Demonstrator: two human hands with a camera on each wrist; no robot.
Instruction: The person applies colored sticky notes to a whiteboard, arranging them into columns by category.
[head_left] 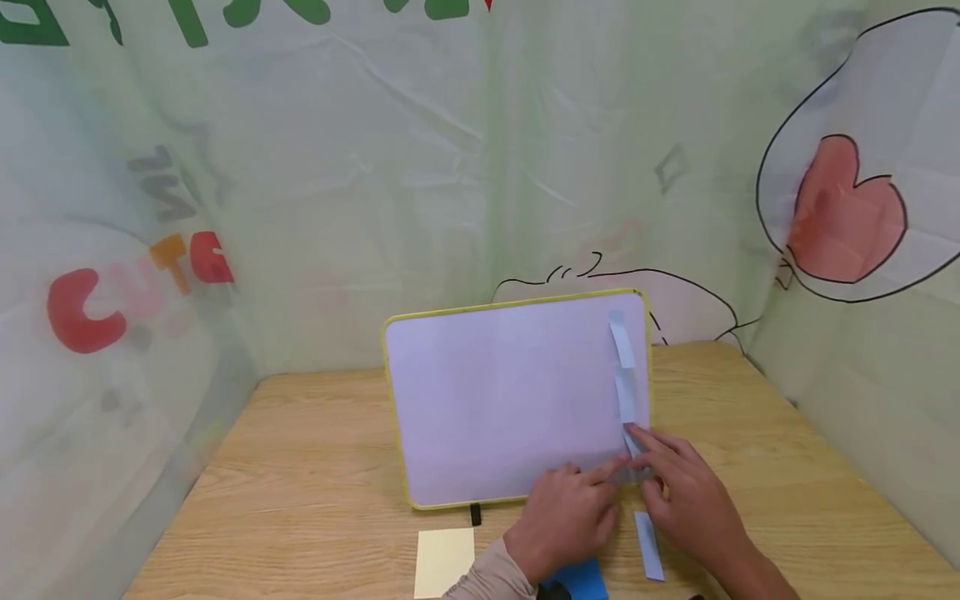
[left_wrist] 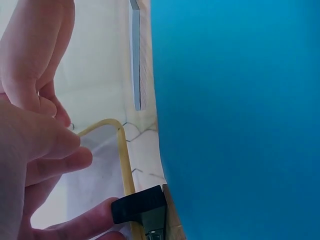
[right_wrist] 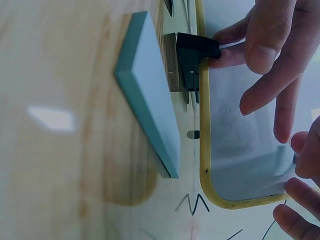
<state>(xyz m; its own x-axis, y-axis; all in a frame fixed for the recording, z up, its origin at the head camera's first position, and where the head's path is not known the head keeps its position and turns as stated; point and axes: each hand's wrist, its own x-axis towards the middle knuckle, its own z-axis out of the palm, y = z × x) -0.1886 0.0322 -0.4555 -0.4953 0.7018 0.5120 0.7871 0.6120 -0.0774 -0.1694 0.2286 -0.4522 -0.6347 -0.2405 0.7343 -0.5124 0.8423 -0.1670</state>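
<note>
Left hand (head_left: 572,510), index finger extended, and right hand (head_left: 693,493), fingers loosely straight, touch a pale-blue strip (head_left: 634,448) on the whiteboard (head_left: 510,400), best smoothed flat and kept straight

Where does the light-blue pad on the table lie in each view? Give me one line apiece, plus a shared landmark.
Head: the light-blue pad is low, right of centre, on the table below the whiteboard.
Left wrist: the light-blue pad is a narrow upright strip near the top, left of the large blue surface.
Right wrist: the light-blue pad slants, left of centre.
Shared landmark: the yellow rim of the whiteboard.
</note>
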